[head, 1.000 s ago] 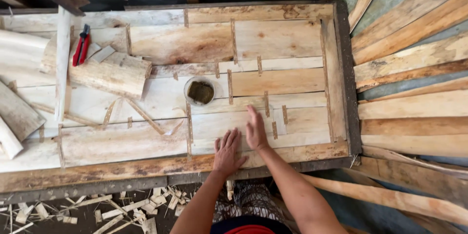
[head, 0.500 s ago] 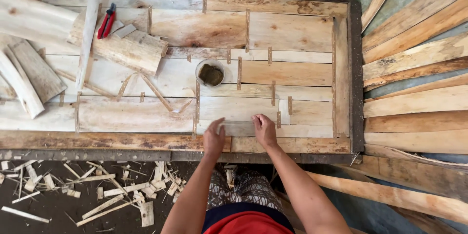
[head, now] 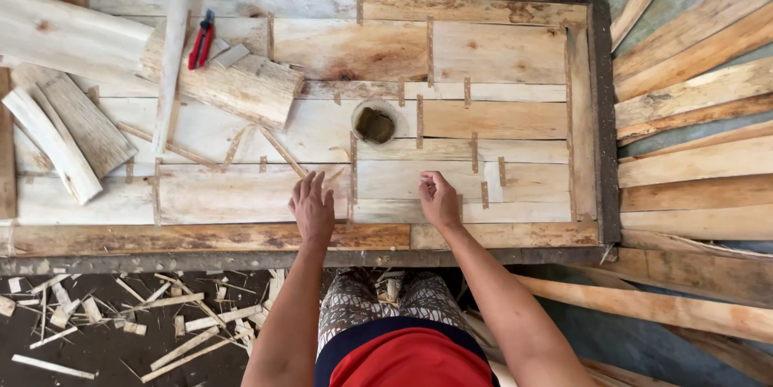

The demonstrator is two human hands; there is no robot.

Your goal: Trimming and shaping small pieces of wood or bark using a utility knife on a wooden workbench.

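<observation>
A large flat panel of pale wooden boards (head: 499,57) lies in front of me, its pieces joined by thin wood strips. My left hand (head: 312,208) rests flat on a board near the front edge, fingers spread, holding nothing. My right hand (head: 439,198) sits to its right with the fingers curled, pressing on the board beside a narrow strip (head: 485,194); I cannot tell whether it holds anything small. A small round cup with dark contents (head: 375,122) stands just beyond both hands.
Red-handled pliers (head: 200,39) lie at the back left on a loose plank (head: 225,85). More loose planks (head: 60,133) pile at the left. Long boards (head: 692,113) fan out at the right. Wood scraps (head: 145,314) litter the dark floor at the front left.
My hands have moved apart: the left slid left along the front board, the right stayed close to the narrow strips. The view has shifted, showing more of the left side.
</observation>
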